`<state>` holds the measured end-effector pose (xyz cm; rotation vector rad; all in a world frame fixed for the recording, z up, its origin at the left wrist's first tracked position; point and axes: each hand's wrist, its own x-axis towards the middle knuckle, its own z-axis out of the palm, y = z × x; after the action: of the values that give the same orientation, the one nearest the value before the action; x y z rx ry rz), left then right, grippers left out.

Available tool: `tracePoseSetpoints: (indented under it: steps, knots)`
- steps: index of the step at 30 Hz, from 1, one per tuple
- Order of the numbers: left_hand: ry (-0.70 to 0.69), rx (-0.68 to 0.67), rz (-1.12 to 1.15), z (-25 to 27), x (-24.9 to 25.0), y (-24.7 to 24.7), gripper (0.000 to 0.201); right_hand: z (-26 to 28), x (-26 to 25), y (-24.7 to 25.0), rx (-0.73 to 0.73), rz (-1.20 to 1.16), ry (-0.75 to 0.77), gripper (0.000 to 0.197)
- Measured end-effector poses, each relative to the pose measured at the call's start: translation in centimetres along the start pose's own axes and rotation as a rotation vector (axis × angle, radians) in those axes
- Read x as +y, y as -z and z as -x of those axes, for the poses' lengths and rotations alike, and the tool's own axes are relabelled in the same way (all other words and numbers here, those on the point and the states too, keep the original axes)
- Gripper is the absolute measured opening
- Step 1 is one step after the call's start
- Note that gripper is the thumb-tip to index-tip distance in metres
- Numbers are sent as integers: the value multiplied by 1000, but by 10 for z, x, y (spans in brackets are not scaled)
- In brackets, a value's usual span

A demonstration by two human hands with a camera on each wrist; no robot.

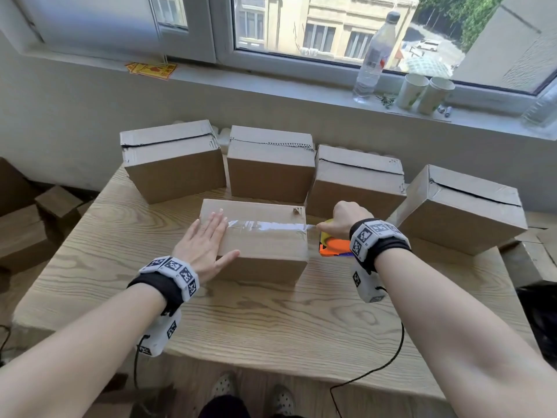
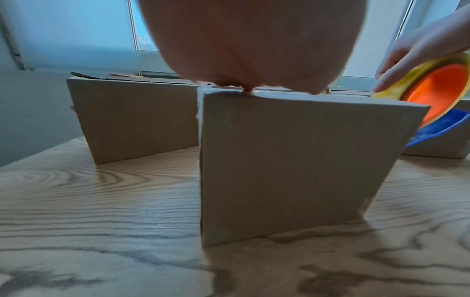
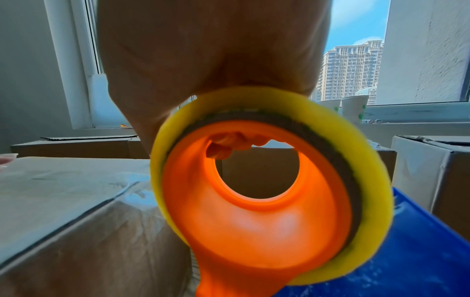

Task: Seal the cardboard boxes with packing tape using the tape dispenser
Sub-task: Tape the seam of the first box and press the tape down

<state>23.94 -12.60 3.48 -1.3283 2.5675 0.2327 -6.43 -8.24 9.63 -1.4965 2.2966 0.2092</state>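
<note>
While the left hand (image 1: 202, 247) lies flat on the top of the plain brown cardboard box (image 1: 265, 251) nearest the person, its fingers (image 1: 215, 224) are straight and close together over the left end of the lid, with the thumb stretched out along the front top edge. This box stands on the pale wood-grain worktop (image 1: 256, 321), in front of a row of four more brown cardboard boxes (image 1: 173, 161) whose top seams show as dark open lines.

A strip of clear glossy packing tape (image 1: 268, 226) runs across the lid of the near box from beside the left fingertips to the right edge, where it meets the dispenser. The right hand (image 1: 343, 220) grips the orange plastic tape dispenser (image 1: 334, 247) just off the right side of the box, held close against that top right corner. Its fingers are curled round the yellow roll of tape (image 3: 254, 94); in the right wrist view some fingertips show through the round hole in the orange hub. A blue part of the dispenser (image 3: 406, 241) sits below the roll. Tape also shows down the right side wall of the box in that view.

On the grey windowsill (image 1: 271, 82) behind the boxes stand a clear plastic water bottle (image 1: 375, 55) and two white paper cups (image 1: 423, 92), well apart from some yellow and red printed cards (image 1: 150, 69) lying to the left.
</note>
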Motion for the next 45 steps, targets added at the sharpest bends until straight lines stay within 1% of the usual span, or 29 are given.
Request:
tracePoseSetpoints:
  steps: [3,7,14,20,24,28,32,36,39,42,45]
  knots:
    - [-29,28,27,-5,16,0,98,0,2,-3,5,-3,-2,38]
    - [-76,38,41,-16,39,-5,108,0,2,-9,9,-20,-10,34]
    - [-114,39,63,-29,78,-2,115,0,2,-17,5,-52,-34,32]
    - [-172,44,37,-40,104,-5,112,-1,4,-21,8,-92,-46,40]
    - [-225,56,17,-47,119,-8,99,-2,5,-23,7,-115,-46,47]
    - [-287,79,13,-52,132,-5,89,-2,5,-25,21,-110,-56,41]
    - [-344,94,-8,-57,145,-5,95,-3,6,-27,23,-126,-66,41]
    - [-321,89,10,-60,149,-8,95,-4,10,-29,2,-169,-77,42]
    - [-320,97,0,-61,141,-8,93,-3,18,-29,-19,-219,-84,43]
    - [-346,98,-28,-60,128,-6,92,-2,26,-27,-31,-318,-93,44]
    - [-385,86,-31,-59,117,-3,90,-1,32,-24,-63,-428,-75,35]
